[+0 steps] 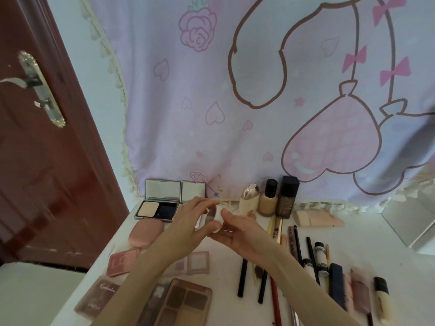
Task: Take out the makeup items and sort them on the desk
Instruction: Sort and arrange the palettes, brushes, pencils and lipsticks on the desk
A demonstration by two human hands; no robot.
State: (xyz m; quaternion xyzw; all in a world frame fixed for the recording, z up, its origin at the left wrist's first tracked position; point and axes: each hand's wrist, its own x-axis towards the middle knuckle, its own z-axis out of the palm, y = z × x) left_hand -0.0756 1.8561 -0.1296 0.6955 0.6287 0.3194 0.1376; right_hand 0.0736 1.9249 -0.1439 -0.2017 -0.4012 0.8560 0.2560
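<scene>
Palettes [186, 302], pencils [242, 277] and bottles [268, 201] crowd the desk [226, 267]; left hand [188, 220] and right hand [237, 234] both clasp what looks like a small white jar [215, 217].

We are seeing a lilac cloth [211, 114] showing pink roses, hearts and bows at twelve o'clock, a reddish-brown door [47, 184] at nine, a white desk [223, 267] carrying a dusty-pink compact [146, 232], a brown-toned palette [186, 302] and black pencils [242, 278].
</scene>
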